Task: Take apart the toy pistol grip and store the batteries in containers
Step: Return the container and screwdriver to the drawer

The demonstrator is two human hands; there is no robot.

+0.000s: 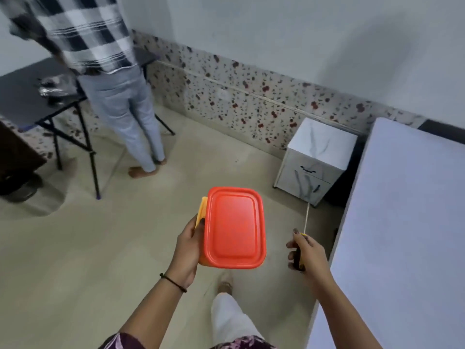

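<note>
My left hand (187, 248) grips the left side of a plastic container with an orange-red lid (234, 227), carried level above the floor. A yellow edge (201, 212), perhaps a second container, shows at its left. My right hand (305, 253) holds a screwdriver (302, 248) by its black and yellow handle, with the thin metal shaft pointing up and away. No toy pistol grip or batteries are visible.
A white-topped bed or table (402, 222) runs along the right. A small marbled drawer cabinet (314, 162) stands by the speckled wall. At the left another person (118, 91) stands at a black folding table (27, 96) holding shiny items. My leg (229, 316) is below.
</note>
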